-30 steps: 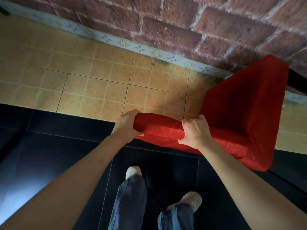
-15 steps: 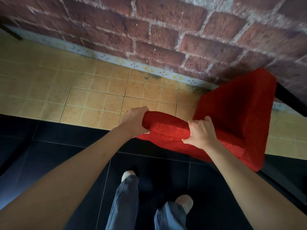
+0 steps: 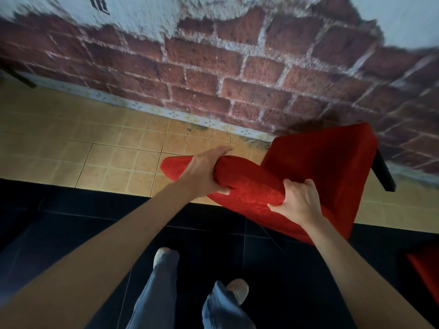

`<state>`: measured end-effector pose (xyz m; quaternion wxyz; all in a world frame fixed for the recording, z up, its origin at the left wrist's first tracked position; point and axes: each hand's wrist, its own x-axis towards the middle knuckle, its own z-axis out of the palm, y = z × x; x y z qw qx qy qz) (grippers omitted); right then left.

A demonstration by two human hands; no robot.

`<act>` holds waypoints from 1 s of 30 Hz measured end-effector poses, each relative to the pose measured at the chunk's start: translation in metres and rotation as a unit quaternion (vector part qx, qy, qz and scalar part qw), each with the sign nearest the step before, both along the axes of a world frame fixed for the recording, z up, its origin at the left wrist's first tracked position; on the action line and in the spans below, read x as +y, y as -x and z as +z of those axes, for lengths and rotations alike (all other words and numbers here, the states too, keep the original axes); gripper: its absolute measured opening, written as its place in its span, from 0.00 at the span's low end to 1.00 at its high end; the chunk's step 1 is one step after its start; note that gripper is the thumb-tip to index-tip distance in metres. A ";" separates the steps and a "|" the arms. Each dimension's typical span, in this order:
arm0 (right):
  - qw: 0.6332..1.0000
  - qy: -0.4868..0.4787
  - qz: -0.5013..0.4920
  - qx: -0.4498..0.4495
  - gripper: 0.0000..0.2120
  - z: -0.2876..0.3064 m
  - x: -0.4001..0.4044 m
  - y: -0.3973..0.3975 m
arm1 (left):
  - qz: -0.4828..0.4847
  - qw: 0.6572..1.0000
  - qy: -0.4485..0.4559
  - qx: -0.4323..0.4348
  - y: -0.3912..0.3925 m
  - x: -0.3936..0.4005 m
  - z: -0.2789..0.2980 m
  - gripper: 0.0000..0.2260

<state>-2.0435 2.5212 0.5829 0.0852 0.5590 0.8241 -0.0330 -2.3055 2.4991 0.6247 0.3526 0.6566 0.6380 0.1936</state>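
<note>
Red-brown brick wall (image 3: 237, 74) with ragged white plaster (image 3: 166, 17) along its top fills the background, and a patterned tile skirting (image 3: 180, 115) runs along its foot. Against this wall stands a red fabric-covered chair with black legs (image 3: 320, 167), tilted, its seat towards the bricks and its padded backrest towards the person. The left hand (image 3: 204, 172) wraps round the rolled top of the backrest near the chair's left end, fingers over it and thumb beneath. The right hand (image 3: 297, 200) clutches the same padded top farther right, fingers curled tightly into the fabric. Yellow square floor tiles (image 3: 95, 150) lie left of the chair, and black glossy floor tiles (image 3: 71, 222) lie in front of it, where blue-trousered legs (image 3: 161, 293) stand.
</note>
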 end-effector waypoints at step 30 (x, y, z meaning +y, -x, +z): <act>0.985 0.047 -0.165 0.032 0.23 0.068 -0.076 -0.205 | -0.257 0.932 -0.032 0.255 -0.179 -0.017 0.068 0.42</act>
